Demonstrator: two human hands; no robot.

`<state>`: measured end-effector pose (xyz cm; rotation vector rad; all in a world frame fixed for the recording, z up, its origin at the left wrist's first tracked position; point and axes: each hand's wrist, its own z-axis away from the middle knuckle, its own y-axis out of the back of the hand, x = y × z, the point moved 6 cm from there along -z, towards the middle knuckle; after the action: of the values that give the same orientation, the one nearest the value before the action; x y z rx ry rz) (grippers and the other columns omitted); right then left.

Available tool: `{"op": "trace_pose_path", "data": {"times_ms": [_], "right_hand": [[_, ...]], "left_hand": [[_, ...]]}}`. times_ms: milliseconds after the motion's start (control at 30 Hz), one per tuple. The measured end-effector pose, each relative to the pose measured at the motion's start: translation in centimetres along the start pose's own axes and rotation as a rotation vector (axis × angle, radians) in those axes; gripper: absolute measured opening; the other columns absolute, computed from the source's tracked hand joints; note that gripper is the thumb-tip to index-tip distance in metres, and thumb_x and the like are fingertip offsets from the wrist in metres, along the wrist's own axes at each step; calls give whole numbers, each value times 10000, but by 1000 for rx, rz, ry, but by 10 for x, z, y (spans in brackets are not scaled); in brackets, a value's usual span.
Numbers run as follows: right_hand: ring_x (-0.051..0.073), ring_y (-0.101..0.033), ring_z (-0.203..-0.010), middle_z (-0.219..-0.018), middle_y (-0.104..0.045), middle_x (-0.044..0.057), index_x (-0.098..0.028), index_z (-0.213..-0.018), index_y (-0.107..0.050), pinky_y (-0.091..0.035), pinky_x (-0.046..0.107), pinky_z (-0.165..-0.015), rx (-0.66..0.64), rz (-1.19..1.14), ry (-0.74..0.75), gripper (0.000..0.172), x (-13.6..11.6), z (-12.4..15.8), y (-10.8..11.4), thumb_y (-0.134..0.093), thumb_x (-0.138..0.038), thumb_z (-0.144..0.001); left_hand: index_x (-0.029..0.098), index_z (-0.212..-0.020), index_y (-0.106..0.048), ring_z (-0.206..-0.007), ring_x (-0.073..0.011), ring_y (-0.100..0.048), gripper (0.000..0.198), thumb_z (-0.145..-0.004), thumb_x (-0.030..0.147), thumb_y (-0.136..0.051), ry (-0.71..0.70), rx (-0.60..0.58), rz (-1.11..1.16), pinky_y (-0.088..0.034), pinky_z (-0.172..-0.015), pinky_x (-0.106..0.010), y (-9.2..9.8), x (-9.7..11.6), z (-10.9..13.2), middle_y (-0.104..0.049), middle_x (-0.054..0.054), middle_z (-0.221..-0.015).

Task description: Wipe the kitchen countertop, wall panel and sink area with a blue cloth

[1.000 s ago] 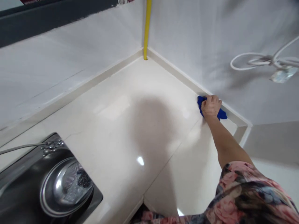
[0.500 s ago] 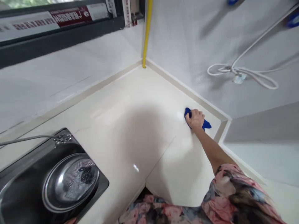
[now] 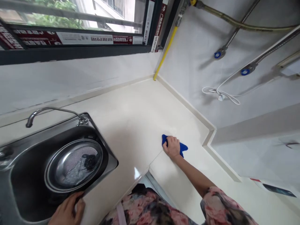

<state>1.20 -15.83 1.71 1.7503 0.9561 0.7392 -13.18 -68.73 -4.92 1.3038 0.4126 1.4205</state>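
A blue cloth (image 3: 183,148) lies bunched under my right hand (image 3: 172,147), whose fingers are closed around it and press it on the cream countertop (image 3: 131,109). Ends of the cloth stick out on both sides of the hand. At the lower left, my left hand (image 3: 67,210) rests on the near rim of the steel sink (image 3: 110,162), thumb apart from the bent fingers and nothing held. Inside the sink basin sits a round steel colander or bowl (image 3: 59,156) with a clear plastic bag and something dark in it.
A curved faucet (image 3: 53,108) rises behind the sink. In the far corner stands a yellow pipe (image 3: 166,53). Tied white cable (image 3: 220,93) and blue-handled valves (image 3: 217,55) hang on the right wall. A low upstand (image 3: 185,101) borders the counter; a dark flat object (image 3: 278,189) lies far right.
My right hand has drawn the cloth back toward my body, away from the right wall's upstand. The view has tilted up and my left hand has come further into sight at the sink.
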Motion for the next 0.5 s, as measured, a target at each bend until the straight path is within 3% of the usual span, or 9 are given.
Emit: {"op": "trace_pose_path", "data": {"times_ms": [167, 267, 400, 500], "right_hand": [[253, -504, -924, -1079, -689, 100, -186, -982, -647, -349, 394, -806, 7, -106, 104, 183, -81, 31, 14, -576, -241, -822], [253, -515, -948, -1084, -688, 98, -190, -990, -652, -362, 394, -807, -14, -183, 180, 189, -112, 53, 24, -581, -237, -822], [252, -537, -998, -1102, -689, 90, -191, -1040, -648, -398, 402, -852, -23, -325, 371, 231, -121, 85, 41, -565, -216, -825], [257, -549, -1012, -1108, -687, 95, -189, -1080, -637, -425, 415, -864, -29, -377, 494, 275, -101, 113, 54, -543, -202, -822]], "left_hand": [[152, -1220, -637, -1198, -333, -612, 639, -927, 577, -260, -34, 20, -57, -436, -1119, -522, -2, 8, 3, -670, -147, -1270], [137, -1214, -629, -1156, -326, -626, 616, -956, 538, -239, -95, 88, -96, -458, -1082, -504, 0, 15, 8, -676, -152, -1235], [134, -1203, -630, -1123, -302, -638, 542, -995, 489, -277, -202, 189, -111, -475, -1040, -465, 2, 22, 13, -689, -135, -1199], [135, -1172, -650, -1118, -294, -636, 476, -1013, 457, -339, -333, 337, -97, -472, -1025, -457, 7, 25, 19, -692, -124, -1184]]}}
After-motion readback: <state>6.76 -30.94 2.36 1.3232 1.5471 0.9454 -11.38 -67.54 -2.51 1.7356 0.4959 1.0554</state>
